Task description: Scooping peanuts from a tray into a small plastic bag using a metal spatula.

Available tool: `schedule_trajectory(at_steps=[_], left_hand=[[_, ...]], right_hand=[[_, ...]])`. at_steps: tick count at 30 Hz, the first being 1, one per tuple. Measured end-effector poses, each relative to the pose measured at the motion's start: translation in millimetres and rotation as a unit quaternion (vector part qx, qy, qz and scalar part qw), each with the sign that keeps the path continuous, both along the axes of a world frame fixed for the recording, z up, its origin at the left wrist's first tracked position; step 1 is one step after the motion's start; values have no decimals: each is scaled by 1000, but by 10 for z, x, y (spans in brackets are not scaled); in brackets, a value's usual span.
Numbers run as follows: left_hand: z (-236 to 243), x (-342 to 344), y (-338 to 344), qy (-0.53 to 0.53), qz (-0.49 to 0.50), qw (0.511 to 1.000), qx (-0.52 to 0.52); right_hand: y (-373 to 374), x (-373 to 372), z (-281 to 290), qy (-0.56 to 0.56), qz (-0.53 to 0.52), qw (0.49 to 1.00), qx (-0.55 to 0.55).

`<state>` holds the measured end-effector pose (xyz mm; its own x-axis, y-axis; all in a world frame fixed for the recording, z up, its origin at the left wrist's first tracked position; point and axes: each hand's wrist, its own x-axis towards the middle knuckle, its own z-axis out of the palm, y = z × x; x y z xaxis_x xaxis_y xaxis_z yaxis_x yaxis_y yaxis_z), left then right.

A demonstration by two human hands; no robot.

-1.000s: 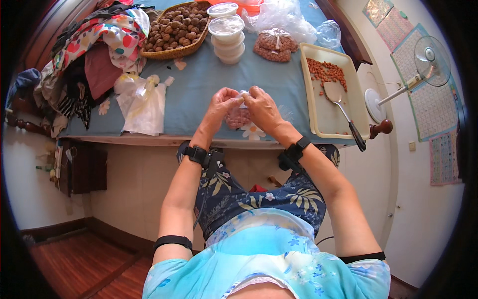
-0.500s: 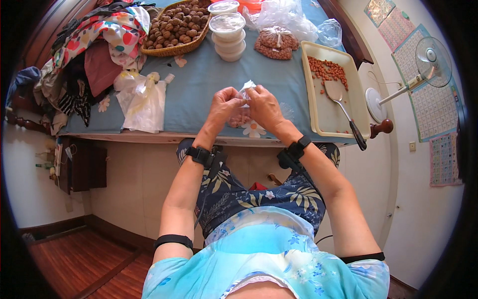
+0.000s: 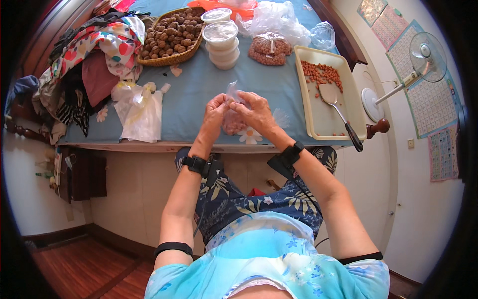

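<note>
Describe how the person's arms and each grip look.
The left grip and right grip are ungloved. Each wrist has a black strap with a dark boxy device; a thin dark cable shows below the right one. A black band circles each upper arm, near short, light-blue sleeves with floral print.

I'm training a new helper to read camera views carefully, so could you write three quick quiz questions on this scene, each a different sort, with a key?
1. True or false: the spatula lies in the cream tray with its dark handle reaching past the near rim.

2. What do the left hand and right hand hold between them?
A) the spatula
B) a clear bag with reddish nuts in it
C) a pink cloth

3. Fill in the blank: as pictured, the wicker basket stands to the ____ of the stacked white tubs.

Key: 1. True. 2. B. 3. Left.
</note>
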<state>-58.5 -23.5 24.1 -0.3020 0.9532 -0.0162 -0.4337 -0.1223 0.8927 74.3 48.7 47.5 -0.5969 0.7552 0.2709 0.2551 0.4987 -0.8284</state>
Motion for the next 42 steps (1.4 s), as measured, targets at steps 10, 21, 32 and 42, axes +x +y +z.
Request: schedule_trajectory(at_steps=[10,21,32,42], left_hand=[[-38,-17,5,111,12,994,-21],[-151,-60,-161,324,81,934,-128],[-184,-11,-362,341,59,912,-218],[-202,-101,-479,-32,77,980,-182]], right_hand=[[95,-55,55,79,-36,986,-142],[216,81,-79,21,-50,998,-40],[148,128,-249,-161,-100,951,245],[326,197,-318,-73,-170,982,-32]])
